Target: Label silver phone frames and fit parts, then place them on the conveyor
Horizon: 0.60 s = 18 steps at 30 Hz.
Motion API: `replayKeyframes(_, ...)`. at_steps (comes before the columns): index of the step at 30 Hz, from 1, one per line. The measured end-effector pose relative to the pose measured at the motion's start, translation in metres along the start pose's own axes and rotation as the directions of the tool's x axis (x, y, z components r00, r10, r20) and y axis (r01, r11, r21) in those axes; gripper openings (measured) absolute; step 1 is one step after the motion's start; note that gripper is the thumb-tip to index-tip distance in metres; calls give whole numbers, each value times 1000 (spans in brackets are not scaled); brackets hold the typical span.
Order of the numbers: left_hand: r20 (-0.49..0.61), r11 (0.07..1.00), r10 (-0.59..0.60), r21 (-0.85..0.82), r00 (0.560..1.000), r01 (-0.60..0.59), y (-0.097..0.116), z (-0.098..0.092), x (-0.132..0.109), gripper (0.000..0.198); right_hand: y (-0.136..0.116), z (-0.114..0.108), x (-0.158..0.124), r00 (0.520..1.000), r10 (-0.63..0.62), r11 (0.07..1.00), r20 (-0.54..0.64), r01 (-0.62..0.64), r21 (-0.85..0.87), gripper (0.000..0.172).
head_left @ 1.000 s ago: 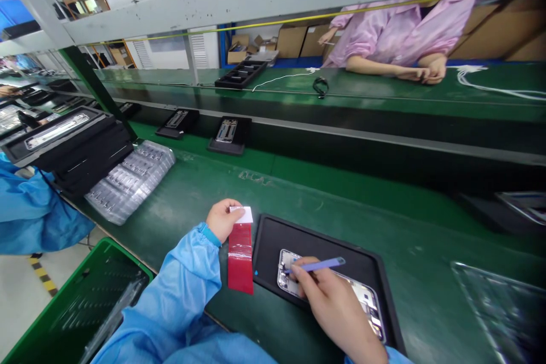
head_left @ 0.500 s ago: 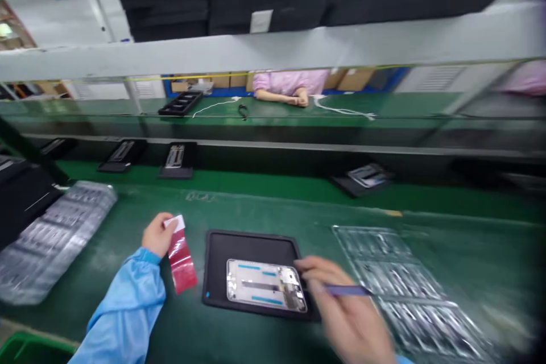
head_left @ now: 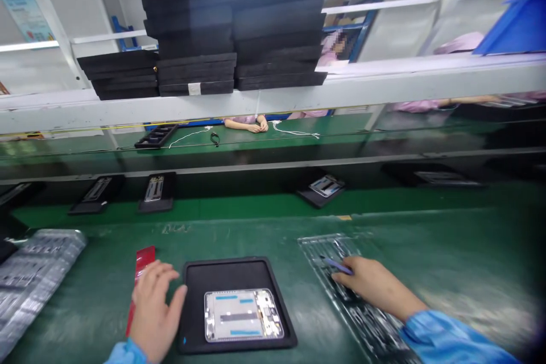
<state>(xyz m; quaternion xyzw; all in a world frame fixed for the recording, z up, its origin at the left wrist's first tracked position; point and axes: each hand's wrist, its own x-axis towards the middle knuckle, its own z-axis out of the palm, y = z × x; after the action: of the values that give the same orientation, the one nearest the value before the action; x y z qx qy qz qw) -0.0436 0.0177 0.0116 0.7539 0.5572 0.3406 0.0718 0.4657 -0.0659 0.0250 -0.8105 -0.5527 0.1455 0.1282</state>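
My left hand (head_left: 156, 307) is open, thumb apart from the fingers, over a glossy red strip (head_left: 145, 257) on the green table. The hand hides the strip's middle. Right of it lies a black tray (head_left: 226, 273) bearing a phone frame (head_left: 241, 318) with blue strips and exposed metal parts. My right hand (head_left: 369, 281) grips a slim purple tool (head_left: 339, 265), whose exact kind I cannot make out. That hand is over a clear plastic blister tray (head_left: 324, 273) of small parts, the tool's dark tip pointing left among its pockets.
At the left lies another clear blister tray (head_left: 38, 278). Beyond the table edge, a green belt (head_left: 239, 205) carries black trays with phone frames, such as one black tray (head_left: 157, 205). Black trays (head_left: 196, 34) are stacked on the shelf above. Across, a person's hands (head_left: 258, 125) rest on another bench.
My left hand has let go of the red strip, which now lies on the table. My right hand has moved from the phone frame to the blister tray, still with the purple tool. The view has tilted up.
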Motion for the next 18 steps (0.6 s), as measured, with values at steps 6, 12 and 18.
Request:
replayKeyframes(6, 343, 994, 23, -107, 939, 15, 41, 43, -30, 28, 4, 10, -1, 999, -24, 999, -22, 25, 23, 23)
replayKeyframes(12, 385, 974, 80, -226, 919, 10, 47, 43, -28, 29, 1, -2, -15, 996, -8, 998, -89, 13, 56, 25)
replayKeyframes(18, 344, 943, 75, -328, 936, 45, 76, 25, -23, 20, -49, -29, -43, 987, -61, 968, -146, 94, 232, 31)
